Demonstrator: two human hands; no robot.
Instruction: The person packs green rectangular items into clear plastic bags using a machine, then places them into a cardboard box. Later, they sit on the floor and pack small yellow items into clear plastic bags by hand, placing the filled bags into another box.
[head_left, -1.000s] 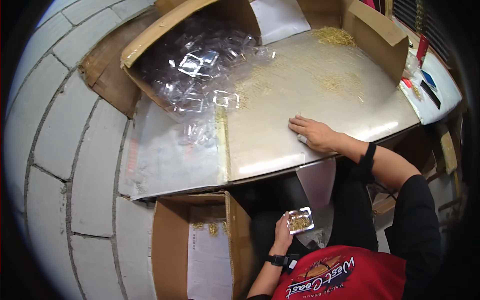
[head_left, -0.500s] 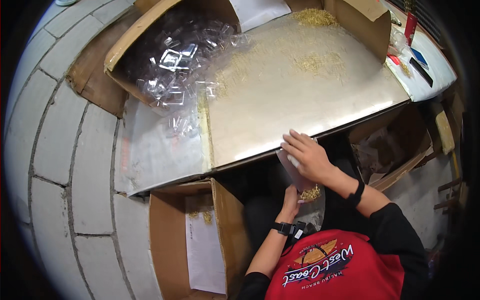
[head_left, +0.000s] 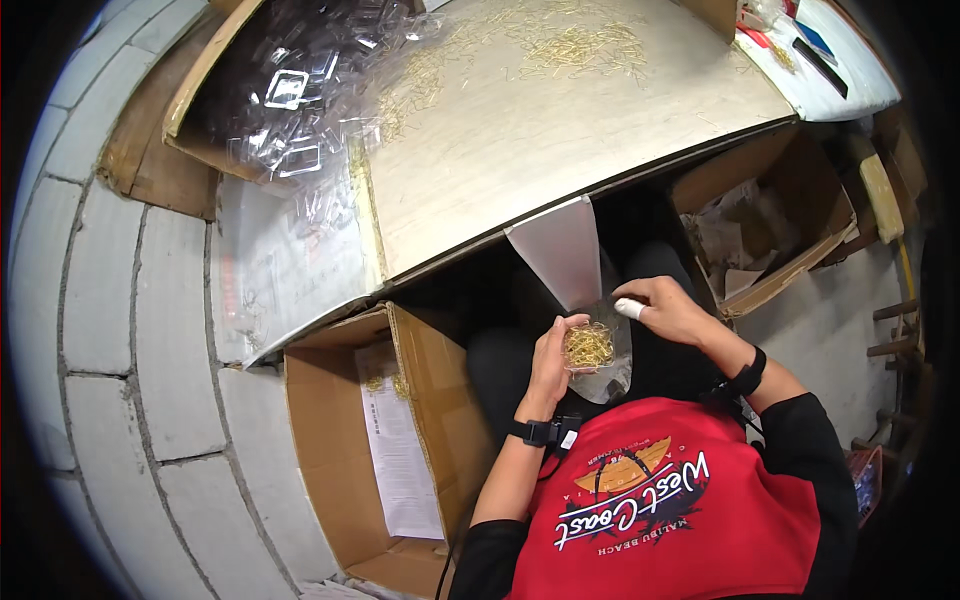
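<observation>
My left hand point(head_left: 546, 366) is closed round a small clear plastic box at the front edge of the table, above my lap. A tangled heap of gold-coloured wire pieces point(head_left: 590, 345), like pins or clips, fills the box. Just right of it, my right hand point(head_left: 664, 308) is curled, its white-wrapped thumb close to the index finger. Anything between those fingertips is too small to make out. A pale sloping sheet point(head_left: 562, 250) hangs from the table edge down toward the box. Under the box lies a shiny grey scoop-like piece point(head_left: 608, 385), partly hidden.
More gold wire pieces point(head_left: 585, 50) lie scattered on the table point(head_left: 520, 150). Clear plastic boxes point(head_left: 290, 90) spill from a carton at the far left. An open carton point(head_left: 440, 390) stands left of my lap, another carton point(head_left: 770, 290) at the right.
My right hand has come off the sloping sheet and moved down and right, beside the box. The gold-filled box in my left hand is now in fuller view. The whole view has shifted.
</observation>
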